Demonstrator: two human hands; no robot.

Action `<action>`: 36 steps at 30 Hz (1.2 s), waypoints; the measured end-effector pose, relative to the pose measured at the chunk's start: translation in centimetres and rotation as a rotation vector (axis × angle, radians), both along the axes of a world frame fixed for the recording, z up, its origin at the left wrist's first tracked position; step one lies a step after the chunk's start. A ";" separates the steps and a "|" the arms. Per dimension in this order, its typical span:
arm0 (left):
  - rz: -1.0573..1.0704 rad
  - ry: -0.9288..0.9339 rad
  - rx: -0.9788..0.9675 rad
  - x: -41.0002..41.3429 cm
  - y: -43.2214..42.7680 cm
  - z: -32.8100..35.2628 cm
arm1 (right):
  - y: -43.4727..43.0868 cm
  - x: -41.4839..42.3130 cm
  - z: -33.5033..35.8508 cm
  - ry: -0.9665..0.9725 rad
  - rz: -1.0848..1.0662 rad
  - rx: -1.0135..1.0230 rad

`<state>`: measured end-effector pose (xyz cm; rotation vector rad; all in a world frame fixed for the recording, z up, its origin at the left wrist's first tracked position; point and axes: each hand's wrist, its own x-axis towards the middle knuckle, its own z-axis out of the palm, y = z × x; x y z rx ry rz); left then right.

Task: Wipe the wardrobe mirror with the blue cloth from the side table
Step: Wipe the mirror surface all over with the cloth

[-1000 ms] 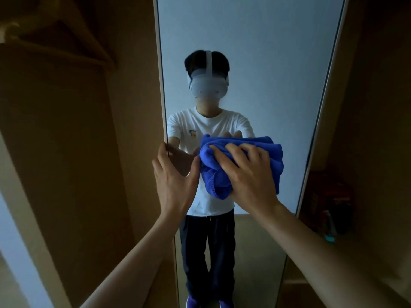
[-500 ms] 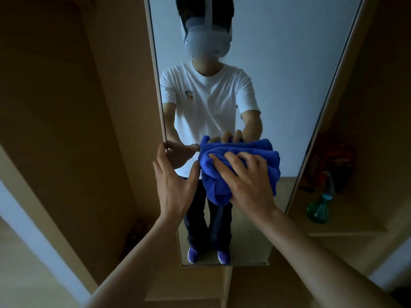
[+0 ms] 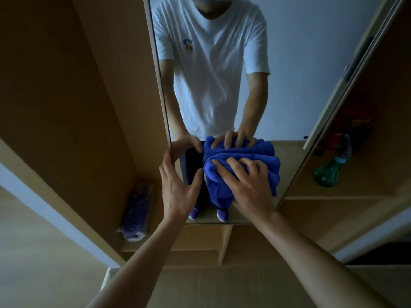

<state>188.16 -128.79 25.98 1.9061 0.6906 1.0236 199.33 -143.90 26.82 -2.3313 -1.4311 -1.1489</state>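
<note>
**Cloth pressed to the glass**

The right hand (image 3: pixel 246 185) grips a bunched blue cloth (image 3: pixel 242 152) against the mirror (image 3: pixel 300 63). Just left of it, the left hand (image 3: pixel 178 187) touches the mirror's edge, fingers straight. A green spray bottle (image 3: pixel 327 174) stands well right of both hands.

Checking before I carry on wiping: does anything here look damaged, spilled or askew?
Nothing stands out. The mirror shows no crack or spill; the right hand grips the bunched blue cloth against it, the left hand rests on its left edge.
</note>
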 end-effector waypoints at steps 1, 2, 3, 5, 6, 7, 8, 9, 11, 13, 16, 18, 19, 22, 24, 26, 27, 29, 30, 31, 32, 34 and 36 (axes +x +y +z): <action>0.001 0.008 -0.016 0.0 0.0 -0.8 | 0.0 0.0 -0.6 0.009 0.004 -0.007; 0.004 0.013 -0.030 0.1 -0.1 -1.5 | 0.0 0.0 -1.3 0.020 0.010 -0.020; 0.008 0.019 -0.042 0.1 0.0 -2.1 | 0.0 -0.1 -2.1 0.032 0.016 -0.035; 0.014 0.036 -0.057 0.2 0.0 -3.3 | -0.2 -0.2 -3.8 0.053 0.023 -0.073; 0.012 0.046 -0.057 0.2 0.0 -3.9 | -0.3 -0.3 -4.8 0.063 0.022 -0.098; 0.010 0.061 -0.056 0.2 0.1 -4.5 | -0.5 -0.4 -5.7 0.074 0.019 -0.127; 0.009 0.081 -0.055 0.0 0.1 -5.2 | -0.6 -0.4 -6.5 0.086 0.016 -0.154; 0.008 0.104 -0.052 -0.1 0.1 -5.8 | -0.6 -0.5 -7.3 0.094 0.014 -0.172; 0.004 0.143 -0.047 -0.5 0.2 -7.1 | -0.6 -0.6 -8.7 0.113 0.014 -0.175; -0.008 0.169 -0.043 -0.8 0.2 -8.4 | -0.5 -0.7 -9.9 0.136 0.015 -0.151; -0.008 0.216 -0.063 -1.0 0.0 -10.6 | -0.4 -0.6 -12.1 0.163 0.037 -0.183; 0.009 0.243 -0.084 -0.9 0.0 -11.8 | -0.6 -0.6 -14.0 0.172 0.048 -0.213; 0.014 0.250 -0.092 -0.9 0.0 -12.4 | -0.7 -0.5 -15.0 0.182 0.049 -0.225; 0.009 0.266 -0.105 -0.8 0.1 -14.0 | -0.9 -0.4 -18.0 0.246 0.041 -0.304; 0.006 0.286 -0.119 -0.8 0.1 -15.2 | -1.0 -0.3 -20.0 0.288 0.039 -0.347; 0.005 0.296 -0.134 -0.8 0.1 -16.2 | -1.1 -0.4 -21.7 0.329 0.042 -0.370; -0.001 0.297 -0.140 -0.8 0.1 -16.6 | -1.1 -0.4 -22.4 0.353 0.043 -0.383; -0.009 0.303 -0.145 -0.9 0.1 -17.4 | -1.2 -0.4 -23.6 0.400 0.042 -0.420; -0.009 0.311 -0.145 -0.9 0.1 -17.6 | -1.2 -0.4 -24.1 0.424 0.040 -0.440; -0.008 0.316 -0.145 -0.9 0.1 -17.9 | -1.3 -0.3 -24.6 0.449 0.038 -0.457; -0.008 0.319 -0.147 -0.9 0.1 -18.1 | -1.3 -0.3 -25.0 0.475 0.037 -0.468; -0.011 0.324 -0.161 -0.9 0.0 -18.3 | -1.5 -0.4 -25.4 0.539 0.038 -0.482; -0.017 0.340 -0.180 -1.0 -0.1 -18.4 | -1.6 -0.3 -25.3 0.601 0.032 -0.498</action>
